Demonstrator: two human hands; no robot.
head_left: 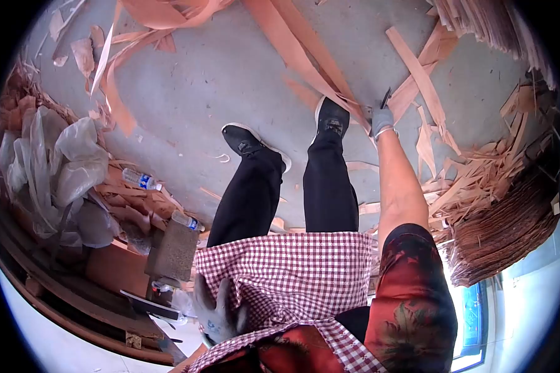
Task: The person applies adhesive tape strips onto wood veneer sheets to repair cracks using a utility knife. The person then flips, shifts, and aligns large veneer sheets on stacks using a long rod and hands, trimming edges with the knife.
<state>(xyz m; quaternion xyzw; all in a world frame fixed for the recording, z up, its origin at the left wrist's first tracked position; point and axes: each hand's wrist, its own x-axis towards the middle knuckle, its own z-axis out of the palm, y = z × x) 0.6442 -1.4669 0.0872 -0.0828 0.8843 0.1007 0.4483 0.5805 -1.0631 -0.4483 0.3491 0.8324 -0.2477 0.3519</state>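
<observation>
My right hand (382, 119), in a grey glove, reaches down near the floor beside my right shoe (333, 118). Its fingers are closed, and a thin dark tool (386, 97) sticks out of them; its exact kind is too small to tell. A long pinkish wood veneer strip (305, 59) runs down to the glove; whether the fingers also grip it is unclear. Low at my waist, my left hand (214, 314), also gloved in grey, rests against the checked apron (292, 264). Its fingers are apart, with nothing visible in them.
Veneer offcuts (473, 180) litter the grey floor (186, 81). A stack of brown veneer sheets (504, 227) lies at right, another stack (494, 28) at upper right. Plastic bags (74, 158), water bottles (142, 180) and a brown block (175, 248) are on the left.
</observation>
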